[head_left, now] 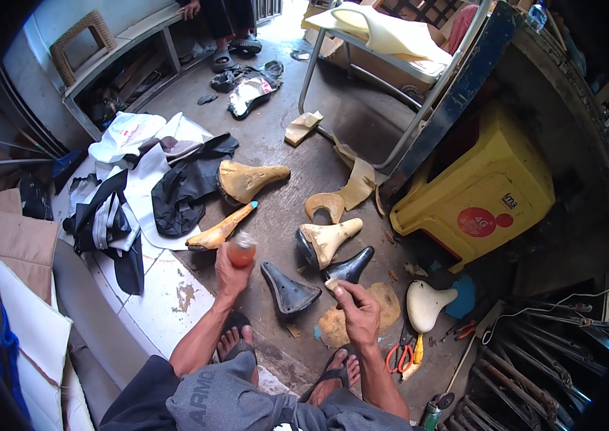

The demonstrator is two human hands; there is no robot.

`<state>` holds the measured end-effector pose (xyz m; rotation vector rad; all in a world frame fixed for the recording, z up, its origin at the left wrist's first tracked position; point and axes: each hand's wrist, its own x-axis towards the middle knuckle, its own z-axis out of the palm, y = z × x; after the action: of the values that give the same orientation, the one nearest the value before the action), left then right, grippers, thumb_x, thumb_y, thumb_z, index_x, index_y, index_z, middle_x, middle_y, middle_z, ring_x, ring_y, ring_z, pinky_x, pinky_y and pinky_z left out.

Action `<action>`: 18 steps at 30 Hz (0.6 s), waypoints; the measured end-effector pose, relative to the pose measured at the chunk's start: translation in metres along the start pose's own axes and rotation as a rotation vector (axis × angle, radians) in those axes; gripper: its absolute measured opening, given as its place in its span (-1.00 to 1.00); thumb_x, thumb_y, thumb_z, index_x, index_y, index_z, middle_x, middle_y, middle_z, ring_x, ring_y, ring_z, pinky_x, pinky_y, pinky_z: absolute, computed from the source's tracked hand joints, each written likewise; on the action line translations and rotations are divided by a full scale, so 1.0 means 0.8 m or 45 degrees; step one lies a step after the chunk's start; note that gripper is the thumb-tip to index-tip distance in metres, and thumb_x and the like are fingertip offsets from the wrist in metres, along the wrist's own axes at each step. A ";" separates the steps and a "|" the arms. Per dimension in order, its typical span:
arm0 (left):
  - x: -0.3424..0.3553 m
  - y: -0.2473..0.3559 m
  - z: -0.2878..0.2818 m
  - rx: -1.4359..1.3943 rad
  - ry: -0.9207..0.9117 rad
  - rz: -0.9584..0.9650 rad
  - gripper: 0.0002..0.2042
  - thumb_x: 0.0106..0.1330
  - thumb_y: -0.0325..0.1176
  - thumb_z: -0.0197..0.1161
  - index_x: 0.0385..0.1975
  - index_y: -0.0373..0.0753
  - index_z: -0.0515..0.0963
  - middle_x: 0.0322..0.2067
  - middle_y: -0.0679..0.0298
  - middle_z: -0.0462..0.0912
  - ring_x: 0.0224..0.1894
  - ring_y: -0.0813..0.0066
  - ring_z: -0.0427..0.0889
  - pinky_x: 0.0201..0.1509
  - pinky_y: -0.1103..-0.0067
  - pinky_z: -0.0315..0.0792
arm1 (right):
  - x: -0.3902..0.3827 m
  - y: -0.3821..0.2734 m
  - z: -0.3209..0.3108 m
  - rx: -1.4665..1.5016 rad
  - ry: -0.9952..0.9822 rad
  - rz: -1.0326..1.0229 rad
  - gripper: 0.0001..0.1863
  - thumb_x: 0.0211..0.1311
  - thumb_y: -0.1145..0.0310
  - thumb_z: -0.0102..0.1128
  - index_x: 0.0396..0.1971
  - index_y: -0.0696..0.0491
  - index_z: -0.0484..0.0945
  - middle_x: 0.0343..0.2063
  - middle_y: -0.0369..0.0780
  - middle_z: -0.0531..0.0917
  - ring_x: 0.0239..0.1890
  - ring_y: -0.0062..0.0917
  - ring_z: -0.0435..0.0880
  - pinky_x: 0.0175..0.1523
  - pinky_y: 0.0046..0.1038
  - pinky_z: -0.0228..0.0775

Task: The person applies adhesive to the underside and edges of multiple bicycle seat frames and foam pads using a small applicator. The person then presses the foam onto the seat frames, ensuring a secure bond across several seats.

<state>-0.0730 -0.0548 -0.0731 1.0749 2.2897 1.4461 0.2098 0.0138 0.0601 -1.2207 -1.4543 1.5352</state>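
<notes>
My left hand (232,271) is closed round an orange-red object with a clear, blurred top (242,248), which looks like a small bottle. Between the thumb and fingers of my right hand (359,310) is a small pale piece (331,284), perhaps foam. Around them on the floor lie several bicycle saddles: a bare black saddle (289,289) between my hands, another black saddle (351,266) just beyond my right hand, and a cream saddle (329,238) farther off. A narrow yellowish saddle (219,231) lies past my left hand, with a tan saddle (252,181) behind it.
At right are a white saddle (428,304), orange-handled scissors (399,358) and a yellow plastic stool (487,190) on its side. Tan foam scraps (383,305) lie by my right foot. Dark cloth (182,187) is heaped at left. Someone's feet (232,54) show at the far end.
</notes>
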 end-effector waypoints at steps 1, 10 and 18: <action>-0.004 0.024 0.008 0.119 0.100 0.244 -0.55 -0.08 -0.37 0.55 -0.24 -0.26 0.43 -0.32 0.04 0.49 -0.17 -0.06 0.48 -0.03 0.19 0.37 | -0.001 -0.004 0.001 -0.001 -0.010 0.005 -0.74 0.38 0.34 0.30 -0.07 0.19 0.70 -0.41 -0.33 0.59 -0.39 -0.71 0.49 -0.26 -0.61 0.34; -0.059 0.096 0.001 0.230 0.006 0.736 -0.70 -0.12 -0.30 0.43 -0.52 -0.22 0.41 -0.51 0.14 0.38 -0.39 0.11 0.41 -0.33 0.30 0.28 | 0.008 -0.002 0.027 -0.040 0.002 0.020 -0.73 0.40 0.29 0.27 -0.07 0.16 0.69 -0.36 -0.30 0.62 -0.34 -0.66 0.54 -0.17 -0.59 0.39; -0.070 0.102 -0.012 0.408 -0.210 0.611 -0.72 -0.18 -0.34 0.41 -0.54 -0.19 0.41 -0.50 0.20 0.43 -0.36 0.14 0.44 -0.30 0.28 0.30 | 0.002 0.004 0.036 -0.161 -0.016 -0.107 -0.72 0.39 0.29 0.28 -0.11 0.20 0.70 -0.40 -0.32 0.64 -0.38 -0.67 0.54 -0.25 -0.56 0.39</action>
<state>-0.0013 -0.0798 -0.0089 1.8653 2.2900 1.0852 0.1829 0.0048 0.0545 -1.2083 -1.6110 1.4157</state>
